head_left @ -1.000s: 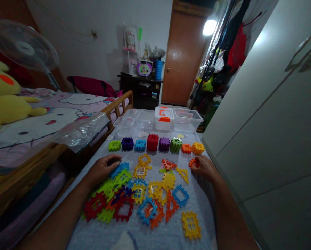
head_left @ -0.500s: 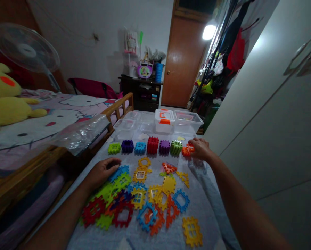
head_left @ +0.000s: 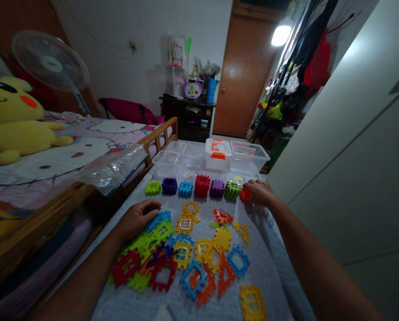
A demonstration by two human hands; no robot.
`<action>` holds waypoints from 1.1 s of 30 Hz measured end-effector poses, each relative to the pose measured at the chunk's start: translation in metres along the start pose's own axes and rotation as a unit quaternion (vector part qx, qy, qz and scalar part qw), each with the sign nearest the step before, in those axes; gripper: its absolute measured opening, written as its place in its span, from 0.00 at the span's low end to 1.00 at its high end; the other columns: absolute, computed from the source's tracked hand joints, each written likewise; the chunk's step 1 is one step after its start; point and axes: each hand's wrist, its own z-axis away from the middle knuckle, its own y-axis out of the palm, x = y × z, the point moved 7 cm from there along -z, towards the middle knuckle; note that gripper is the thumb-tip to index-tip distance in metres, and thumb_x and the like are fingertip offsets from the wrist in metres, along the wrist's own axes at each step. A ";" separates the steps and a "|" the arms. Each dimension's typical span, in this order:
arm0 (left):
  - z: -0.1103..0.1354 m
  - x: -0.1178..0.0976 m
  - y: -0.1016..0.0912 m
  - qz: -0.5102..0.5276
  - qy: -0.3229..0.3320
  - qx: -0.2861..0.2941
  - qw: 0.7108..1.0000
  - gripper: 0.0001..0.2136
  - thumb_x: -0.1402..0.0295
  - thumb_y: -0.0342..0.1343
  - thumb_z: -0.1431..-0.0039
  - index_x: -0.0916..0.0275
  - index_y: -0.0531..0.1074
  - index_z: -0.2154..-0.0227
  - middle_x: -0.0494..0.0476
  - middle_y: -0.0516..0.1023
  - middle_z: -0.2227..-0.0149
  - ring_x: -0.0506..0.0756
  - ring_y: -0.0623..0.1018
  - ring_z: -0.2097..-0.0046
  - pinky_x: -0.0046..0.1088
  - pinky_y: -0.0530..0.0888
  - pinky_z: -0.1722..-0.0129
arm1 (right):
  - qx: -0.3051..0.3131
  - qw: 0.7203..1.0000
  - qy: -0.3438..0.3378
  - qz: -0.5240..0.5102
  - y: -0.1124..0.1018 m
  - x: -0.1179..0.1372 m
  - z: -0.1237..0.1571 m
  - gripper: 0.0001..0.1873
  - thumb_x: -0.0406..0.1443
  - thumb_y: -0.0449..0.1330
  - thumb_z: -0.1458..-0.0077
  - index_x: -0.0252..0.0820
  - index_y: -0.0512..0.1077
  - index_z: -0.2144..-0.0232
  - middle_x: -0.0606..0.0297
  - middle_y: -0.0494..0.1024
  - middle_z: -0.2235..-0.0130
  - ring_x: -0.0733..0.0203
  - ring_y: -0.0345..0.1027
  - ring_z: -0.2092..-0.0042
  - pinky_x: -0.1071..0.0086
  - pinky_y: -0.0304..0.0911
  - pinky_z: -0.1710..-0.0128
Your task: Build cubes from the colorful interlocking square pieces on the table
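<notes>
At the right end of a row of stacked toy pieces, my right hand (head_left: 257, 192) is closed around orange building pieces (head_left: 245, 194), covering most of them. Just left of it stands a light green stack (head_left: 232, 190), followed by purple (head_left: 217, 189) and red (head_left: 202, 186) ones. My left hand (head_left: 139, 217) hovers over or rests on the left side of the loose pile, thumb and fingers apart and holding nothing. Beside its fingertips lies a blue notched piece (head_left: 161, 219), with lime green pieces (head_left: 162, 230) below.
Loose yellow window pieces (head_left: 182, 254), red frames (head_left: 163, 275) and blue frames (head_left: 238, 261) spread across the grey-blue cloth (head_left: 146, 307). Clear plastic boxes (head_left: 249, 160) and an orange-latched box (head_left: 217, 162) stand behind the row. A wooden bed rail (head_left: 154, 141) borders the left, a white cabinet (head_left: 359, 178) the right.
The whole view has shifted, so things appear further right. My right hand has moved closer over the orange pieces, hiding more of them. My left hand keeps about the same place by the pile.
</notes>
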 end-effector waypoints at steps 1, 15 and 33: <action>0.001 -0.001 0.000 0.003 -0.002 -0.002 1.000 0.24 0.46 0.60 0.57 0.60 0.78 0.64 0.58 0.83 0.60 0.63 0.80 0.56 0.37 0.76 0.54 | -0.004 1.000 0.001 -0.002 0.000 0.000 0.000 0.27 0.43 0.69 0.59 0.48 0.76 0.54 0.54 0.75 0.50 0.42 0.64 0.49 0.56 0.55 0.53; 0.001 0.001 -0.001 -0.008 0.004 -0.006 1.000 0.24 0.47 0.60 0.56 0.61 0.78 0.63 0.59 0.83 0.60 0.63 0.80 0.57 0.39 0.75 0.53 | -0.049 0.988 -0.055 -0.135 0.003 0.041 0.103 0.25 0.35 0.61 0.49 0.42 0.71 0.47 0.53 0.74 0.47 0.49 0.67 0.47 0.59 0.60 0.47; 0.004 -0.007 -0.009 -0.039 0.073 -0.066 0.994 0.16 0.56 0.57 0.53 0.62 0.77 0.65 0.57 0.78 0.61 0.57 0.77 0.63 0.34 0.74 0.60 | -0.112 0.970 -0.076 -0.202 0.029 0.098 0.091 0.11 0.31 0.53 0.43 0.40 0.73 0.61 0.56 0.76 0.59 0.53 0.66 0.56 0.62 0.59 0.52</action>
